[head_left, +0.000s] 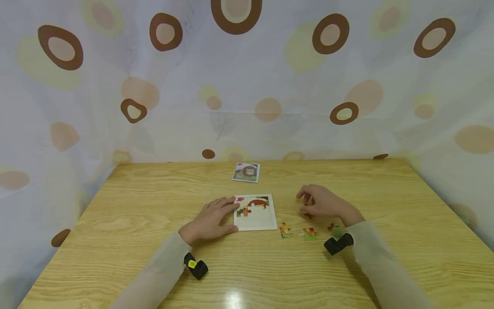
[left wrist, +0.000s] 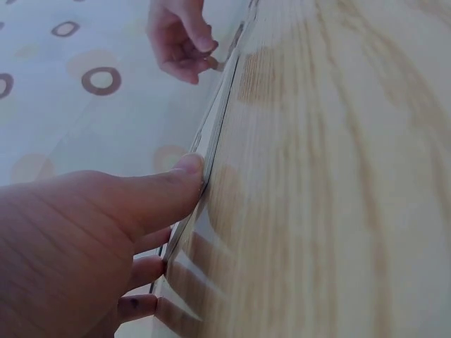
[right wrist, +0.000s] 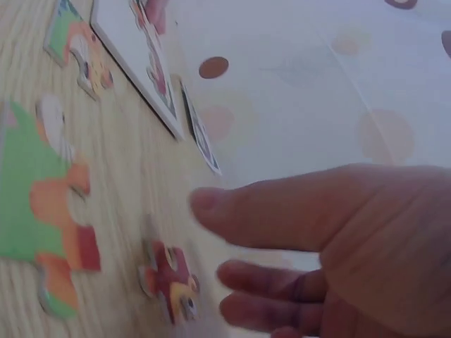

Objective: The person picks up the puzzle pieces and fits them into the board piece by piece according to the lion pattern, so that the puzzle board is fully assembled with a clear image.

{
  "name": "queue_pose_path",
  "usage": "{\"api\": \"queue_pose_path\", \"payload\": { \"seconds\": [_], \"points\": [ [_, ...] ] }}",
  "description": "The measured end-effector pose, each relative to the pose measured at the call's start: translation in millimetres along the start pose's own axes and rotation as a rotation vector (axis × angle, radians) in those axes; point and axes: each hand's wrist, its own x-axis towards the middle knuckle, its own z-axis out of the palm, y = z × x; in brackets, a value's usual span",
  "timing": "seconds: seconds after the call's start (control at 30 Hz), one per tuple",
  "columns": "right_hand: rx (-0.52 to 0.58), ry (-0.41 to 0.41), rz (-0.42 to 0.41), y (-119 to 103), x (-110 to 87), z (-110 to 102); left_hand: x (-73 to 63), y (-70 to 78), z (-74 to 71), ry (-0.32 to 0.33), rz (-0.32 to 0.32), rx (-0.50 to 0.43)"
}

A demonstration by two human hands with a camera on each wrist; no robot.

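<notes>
A square puzzle tray [head_left: 256, 222] with a white border lies on the table, puzzle pieces filling its upper part and left side. My left hand [head_left: 210, 219] rests at the tray's left side, its fingers stretched onto the border. In the left wrist view, the left thumb [left wrist: 162, 197] touches the tray's edge. To the right of the tray, my right hand [head_left: 328, 201] hovers over a dark red and orange puzzle piece [right wrist: 173, 282]. The right wrist view shows its thumb [right wrist: 261, 211] and fingers apart, holding nothing, with that piece lying on the table beyond them.
Nearer me lie a giraffe-patterned piece [head_left: 286, 231], a green and orange piece [head_left: 310, 234] and another green piece [head_left: 335, 230] by the right wrist. A lion picture card [head_left: 247, 172] lies behind the tray. A patterned curtain [head_left: 247, 133] hangs along the table's far edge.
</notes>
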Motion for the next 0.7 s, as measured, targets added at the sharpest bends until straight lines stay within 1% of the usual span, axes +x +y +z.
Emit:
{"api": "queue_pose_path", "payload": {
  "seconds": [0.17, 0.3, 0.53, 0.7],
  "points": [
    [-0.042, -0.049, 0.031, 6.7, -4.9, -3.1, 0.6, -1.6, 1.7, -0.005, -0.005, -0.007],
    [-0.037, -0.054, 0.048, 12.1, -3.3, -2.1, 1.9, -1.9, 1.1, -0.003, -0.007, -0.007],
    [0.019, -0.049, 0.073, 14.4, -1.8, 0.1, -0.1, 0.8, -0.8, -0.007, -0.010, -0.014],
    [0.078, -0.037, 0.055, 13.2, -1.5, 1.4, -1.0, 2.0, -0.9, -0.014, -0.009, -0.017]
  ]
}}
